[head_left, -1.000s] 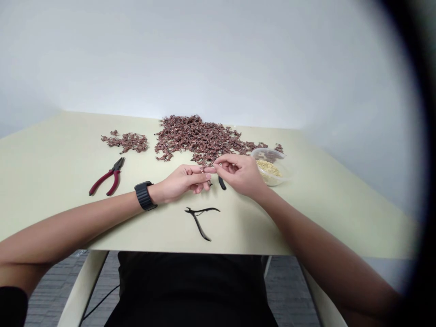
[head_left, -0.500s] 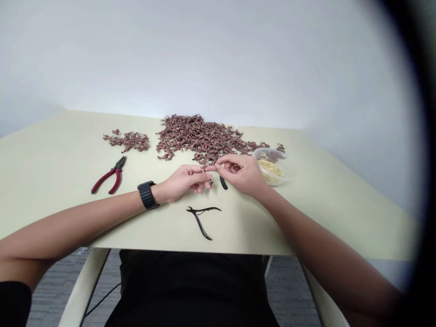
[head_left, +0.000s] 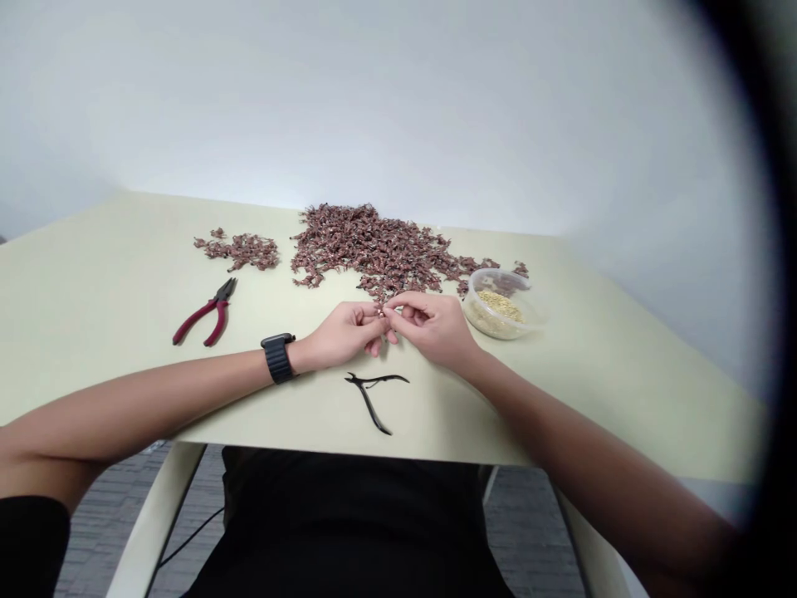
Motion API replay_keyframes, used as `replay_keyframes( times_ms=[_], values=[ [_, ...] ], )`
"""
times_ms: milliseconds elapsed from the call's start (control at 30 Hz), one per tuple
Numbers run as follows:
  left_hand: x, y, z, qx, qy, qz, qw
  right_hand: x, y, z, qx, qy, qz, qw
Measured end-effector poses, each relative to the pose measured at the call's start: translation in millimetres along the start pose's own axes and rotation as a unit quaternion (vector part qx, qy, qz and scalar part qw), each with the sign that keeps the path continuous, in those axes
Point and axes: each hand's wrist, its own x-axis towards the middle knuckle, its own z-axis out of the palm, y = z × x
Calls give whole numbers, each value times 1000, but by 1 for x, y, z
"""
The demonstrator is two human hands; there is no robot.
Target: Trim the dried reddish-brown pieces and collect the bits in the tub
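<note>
Over the middle of the table, my left hand, with a black watch on its wrist, pinches a small reddish-brown piece between thumb and fingers. My right hand is closed in a pinch against the same spot, its fingertips meeting those of the left. Whatever lies in the right fingertips is too small to name. Just beyond both hands spreads a large heap of similar reddish-brown pieces. Nearer me, black nippers lie with their handles apart.
Red-handled pliers lie on the left of the pale table, below a smaller group of reddish-brown pieces. A clear round tub with tiny gold-coloured bits stands beside my right wrist. A wall rises behind the table.
My right hand has moved left, bringing its fingertips against my left hand's. A black handle seen earlier below the right fingers is now hidden. The view has shifted slightly.
</note>
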Motion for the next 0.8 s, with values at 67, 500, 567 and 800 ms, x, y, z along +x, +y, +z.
replay_keyframes(
  times_ms=[67,500,567,800],
  values=[
    [0,-2,0,-2,0,-1,1000,0,0,-1,-8,0,-5,1000],
    [-3,-4,4,45,24,-10,999,-4,-6,5,-133,-12,-65,989],
    [-5,-2,5,64,31,-12,997,-4,-9,5,-116,-13,-41,992],
    [-8,11,4,85,-7,-8,996,9,-6,-14,37,-76,133,987]
  ],
)
